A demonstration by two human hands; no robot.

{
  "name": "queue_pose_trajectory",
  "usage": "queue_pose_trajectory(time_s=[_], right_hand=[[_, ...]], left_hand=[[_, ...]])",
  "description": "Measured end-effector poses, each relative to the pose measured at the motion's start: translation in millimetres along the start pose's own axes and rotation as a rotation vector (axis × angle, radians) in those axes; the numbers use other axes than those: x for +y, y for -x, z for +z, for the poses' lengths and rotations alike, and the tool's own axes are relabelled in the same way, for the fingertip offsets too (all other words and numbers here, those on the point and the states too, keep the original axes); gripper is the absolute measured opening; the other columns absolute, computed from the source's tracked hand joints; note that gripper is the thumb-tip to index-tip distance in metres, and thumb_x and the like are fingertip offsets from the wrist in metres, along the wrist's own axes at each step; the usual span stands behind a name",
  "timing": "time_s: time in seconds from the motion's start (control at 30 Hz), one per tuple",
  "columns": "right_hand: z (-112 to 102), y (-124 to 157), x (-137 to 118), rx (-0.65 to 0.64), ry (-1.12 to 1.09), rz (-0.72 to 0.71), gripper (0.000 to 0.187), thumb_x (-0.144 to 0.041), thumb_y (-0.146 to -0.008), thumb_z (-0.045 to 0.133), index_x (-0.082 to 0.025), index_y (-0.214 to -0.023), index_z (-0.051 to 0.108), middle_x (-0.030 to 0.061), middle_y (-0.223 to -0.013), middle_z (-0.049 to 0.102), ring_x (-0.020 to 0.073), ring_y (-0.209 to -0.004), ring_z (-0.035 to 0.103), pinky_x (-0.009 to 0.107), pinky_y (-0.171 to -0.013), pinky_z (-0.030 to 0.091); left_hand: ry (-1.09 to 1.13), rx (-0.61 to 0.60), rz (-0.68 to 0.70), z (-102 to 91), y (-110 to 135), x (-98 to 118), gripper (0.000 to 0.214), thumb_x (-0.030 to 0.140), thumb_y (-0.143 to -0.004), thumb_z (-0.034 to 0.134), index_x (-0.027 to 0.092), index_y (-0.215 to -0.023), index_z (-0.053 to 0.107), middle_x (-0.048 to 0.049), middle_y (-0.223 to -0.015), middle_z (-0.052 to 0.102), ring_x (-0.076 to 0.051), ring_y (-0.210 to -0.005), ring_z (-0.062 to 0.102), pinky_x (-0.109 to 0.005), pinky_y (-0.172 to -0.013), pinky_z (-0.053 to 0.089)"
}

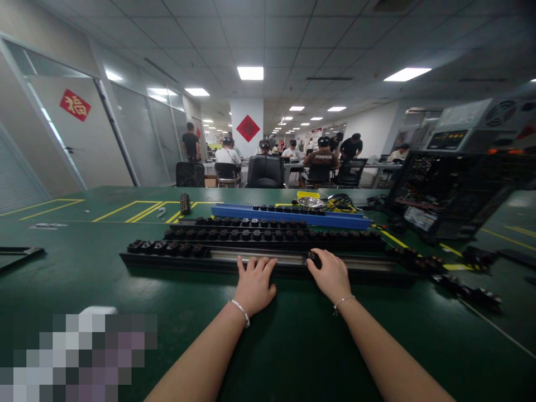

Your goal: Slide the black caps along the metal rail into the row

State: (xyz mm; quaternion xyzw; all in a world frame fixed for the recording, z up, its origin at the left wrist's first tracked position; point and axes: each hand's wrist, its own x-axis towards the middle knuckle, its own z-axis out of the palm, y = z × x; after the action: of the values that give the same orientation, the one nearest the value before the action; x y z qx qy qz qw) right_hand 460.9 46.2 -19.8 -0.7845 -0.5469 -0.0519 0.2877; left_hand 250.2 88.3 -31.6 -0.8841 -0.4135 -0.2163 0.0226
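Note:
A long black channel (167, 262) lies across the table in front of me, with a pale metal strip (288, 257) along its inside. Several small black cylindrical parts (161, 247) sit in a row at its left end. My left hand (255, 282) rests on the channel's near edge, fingers spread over the strip and holding nothing. Farther right, my right hand (333, 274) pinches a small black round part (314, 259) at the channel. Its underside and exact kind are hidden by the fingers.
Behind lie more black rows of parts (268, 235) and a blue channel (347, 221). A metal bowl (310, 202) and cables (341, 202) stand farther back. An open computer case (435, 192) is on the right, with loose black parts (469, 290) nearby. People sit at far tables.

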Motion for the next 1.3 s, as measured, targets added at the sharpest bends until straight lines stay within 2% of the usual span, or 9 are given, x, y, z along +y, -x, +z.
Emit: queue_pose_trajectory(time_s=[0.7, 1.0, 1.3], right_hand=[[-1.8, -1.5, 2.6, -0.021, 0.001, 0.002, 0.040, -0.037, -0.084, 0.039, -0.017, -0.114, 0.056, 0.0086, -0.116, 0.061, 0.0236, -0.112, 0.051, 0.039, -0.096, 0.034], [-3.8, -2.1, 1.4, 0.005, -0.001, 0.025, 0.041, -0.047, -0.083, 0.041, -0.020, -0.108, 0.059, 0.0065, -0.113, 0.063, 0.0228, -0.107, 0.053, 0.039, -0.091, 0.036], [-3.5, -3.4, 0.3, 0.015, 0.025, 0.032, 0.034, -0.041, -0.081, 0.044, -0.022, -0.104, 0.060, 0.0065, -0.107, 0.064, 0.0227, -0.105, 0.053, 0.037, -0.087, 0.036]], left_hand=[[-0.034, -0.007, -0.003, 0.0, 0.0, 0.1, 0.056, 0.035, -0.078, 0.053, 0.032, -0.132, 0.040, -0.0031, -0.128, 0.052, -0.028, -0.117, 0.040, -0.067, -0.106, 0.007], [0.006, -0.007, -0.006, 0.0, 0.0, -0.4, 0.056, 0.034, -0.077, 0.053, 0.032, -0.132, 0.040, -0.0029, -0.128, 0.052, -0.028, -0.118, 0.040, -0.068, -0.106, 0.004], [-0.046, -0.043, -0.006, -3.0, 0.0, 0.9, 0.058, 0.035, -0.078, 0.053, 0.032, -0.134, 0.037, -0.0033, -0.130, 0.050, -0.029, -0.119, 0.039, -0.068, -0.106, 0.007]])
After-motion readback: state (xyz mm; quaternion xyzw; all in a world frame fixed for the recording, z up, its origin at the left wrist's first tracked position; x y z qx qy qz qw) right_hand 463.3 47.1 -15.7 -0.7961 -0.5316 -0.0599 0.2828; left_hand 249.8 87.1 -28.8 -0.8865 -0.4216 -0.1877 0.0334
